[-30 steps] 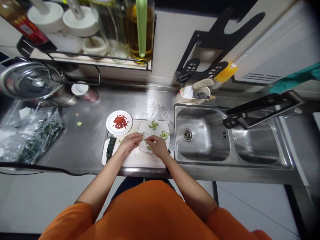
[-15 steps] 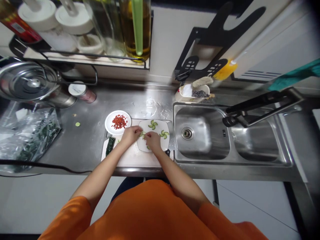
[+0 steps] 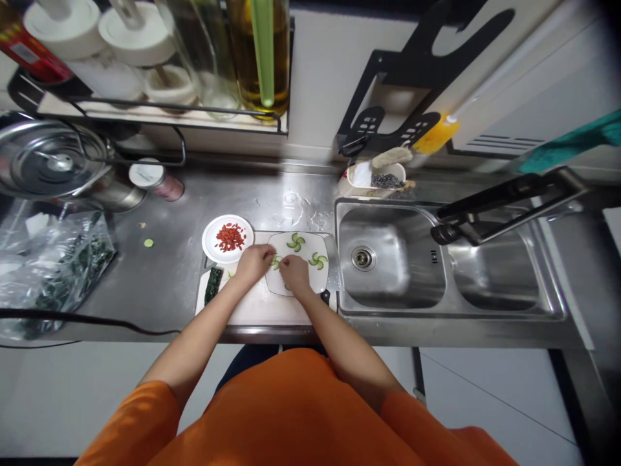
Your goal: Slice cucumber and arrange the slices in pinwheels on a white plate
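A squarish white plate (image 3: 309, 283) lies on the white cutting board (image 3: 262, 314). On it, thin cucumber slices (image 3: 295, 242) are laid in small pinwheels at the far side and the right. One more pinwheel shows partly at the left, between my hands. My left hand (image 3: 256, 264) is over the plate's left edge, fingertips pinched together beside that pinwheel. From the right, my right hand (image 3: 295, 273) reaches over the plate with its fingers closed, partly covering cucumber near the front. Whatever either hand pinches is too small to make out.
A round white plate of red pieces (image 3: 231, 237) stands left of my hands. A dark green cucumber piece (image 3: 213, 285) lies on the board's left end. At right is a double steel sink (image 3: 392, 259) with a black faucet (image 3: 490, 200); at left, a plastic bag of greens (image 3: 58, 272).
Both hands stay over the left pinwheel, with only a slight shift of the right fingers. The whole view has moved a little.
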Available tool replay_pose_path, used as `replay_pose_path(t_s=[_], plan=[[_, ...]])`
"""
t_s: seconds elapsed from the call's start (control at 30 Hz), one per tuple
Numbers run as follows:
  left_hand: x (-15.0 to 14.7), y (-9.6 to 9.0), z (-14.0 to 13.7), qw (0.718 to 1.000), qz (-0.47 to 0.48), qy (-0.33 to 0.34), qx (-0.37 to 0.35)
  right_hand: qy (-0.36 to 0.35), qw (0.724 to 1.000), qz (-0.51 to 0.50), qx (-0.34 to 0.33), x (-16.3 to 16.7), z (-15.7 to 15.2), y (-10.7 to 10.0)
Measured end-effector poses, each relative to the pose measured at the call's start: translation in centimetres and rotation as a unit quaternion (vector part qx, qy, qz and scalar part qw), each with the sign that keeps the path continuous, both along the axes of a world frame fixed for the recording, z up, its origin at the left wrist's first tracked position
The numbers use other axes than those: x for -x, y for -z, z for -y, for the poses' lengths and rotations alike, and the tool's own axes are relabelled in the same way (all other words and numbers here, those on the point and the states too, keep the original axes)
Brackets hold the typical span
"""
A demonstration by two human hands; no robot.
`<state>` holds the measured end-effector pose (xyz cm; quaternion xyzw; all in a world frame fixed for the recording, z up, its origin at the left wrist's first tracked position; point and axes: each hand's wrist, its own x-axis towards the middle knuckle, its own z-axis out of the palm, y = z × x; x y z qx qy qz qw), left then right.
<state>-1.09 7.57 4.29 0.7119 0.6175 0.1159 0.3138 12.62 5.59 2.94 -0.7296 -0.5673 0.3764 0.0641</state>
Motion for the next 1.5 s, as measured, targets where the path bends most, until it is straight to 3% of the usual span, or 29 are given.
replay_pose_path(t_s=[0.47,0.93,1.2,1.33,1.5], plan=[[-0.2,0.1,0.1,0.998,-0.033,0.033,-0.030,-0.060,0.996,0.068,0.016,0.5,0.1,-1.0],[0.0,0.6,0.3,0.999,-0.023,0.011,-0.036,-0.078,0.994,0.078,0.021,0.5,0.3,-1.1],[3.4,-0.9,1.6,0.989,-0.012,-0.130,-0.068,-0.081,0.995,0.031,-0.043,-2.8,1.8,-2.0],[6.4,-0.5,3.6,0.966,-0.082,-0.235,-0.065,-0.059,0.995,0.015,-0.079,-5.5,3.4,-2.4],[8.7,0.6,4.3,0.938,-0.189,-0.282,-0.067,-0.044,0.994,0.002,-0.100,-7.6,5.4,-2.2]])
